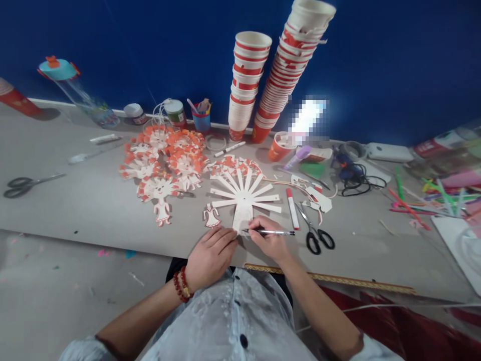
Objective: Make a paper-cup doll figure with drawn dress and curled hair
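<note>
My right hand [268, 238] is closed round a black-and-clear pen [280, 232], its tip on the lower strip of a white paper cutout [243, 213]. Narrow strips fan out from the top of this cutout, which looks cut from a paper cup. Fingers stretched and lying flat, my left hand [214, 253] rests at the cutout's lower left edge. Just above that hand is a small paper dress figure [212, 216] with a red outline. Farther left lie several orange-and-white paper figures [160, 165], some overlapping. Any marks under the pen are too faint to read.
Black-handled scissors [319, 239] and a red-and-white marker [292, 209] lie right of my right hand. Tall stacks of paper cups [250, 75] stand against the blue wall. Other scissors [24, 186] lie far left. A patterned strip [338, 279] runs along the front edge.
</note>
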Demonstrator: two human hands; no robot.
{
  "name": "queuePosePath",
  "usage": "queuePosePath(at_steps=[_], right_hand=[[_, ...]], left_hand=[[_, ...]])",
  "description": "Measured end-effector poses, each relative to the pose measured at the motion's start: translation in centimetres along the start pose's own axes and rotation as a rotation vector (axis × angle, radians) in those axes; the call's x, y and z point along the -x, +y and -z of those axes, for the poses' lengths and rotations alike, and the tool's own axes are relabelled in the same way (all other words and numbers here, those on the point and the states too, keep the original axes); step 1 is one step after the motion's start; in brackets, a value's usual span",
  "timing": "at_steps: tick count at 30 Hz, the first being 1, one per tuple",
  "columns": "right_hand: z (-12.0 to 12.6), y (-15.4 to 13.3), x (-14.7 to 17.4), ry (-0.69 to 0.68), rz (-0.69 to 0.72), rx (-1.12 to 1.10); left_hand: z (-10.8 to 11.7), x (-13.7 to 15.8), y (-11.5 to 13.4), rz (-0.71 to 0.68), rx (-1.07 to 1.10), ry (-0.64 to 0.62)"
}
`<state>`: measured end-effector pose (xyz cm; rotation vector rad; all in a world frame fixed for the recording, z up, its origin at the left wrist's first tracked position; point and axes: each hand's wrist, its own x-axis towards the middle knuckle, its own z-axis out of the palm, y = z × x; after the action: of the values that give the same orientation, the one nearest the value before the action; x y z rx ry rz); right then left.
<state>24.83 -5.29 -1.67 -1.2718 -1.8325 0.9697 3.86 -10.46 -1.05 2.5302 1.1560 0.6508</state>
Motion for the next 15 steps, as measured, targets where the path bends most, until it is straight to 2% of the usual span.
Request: queuePosePath(at_steps=[15], right_hand=[[-0.12, 0.17, -0.1, -0.033, 0.027, 0.061]], left_hand=[[-0.24, 0.23, -0.26, -0.002, 0.003, -0.007]])
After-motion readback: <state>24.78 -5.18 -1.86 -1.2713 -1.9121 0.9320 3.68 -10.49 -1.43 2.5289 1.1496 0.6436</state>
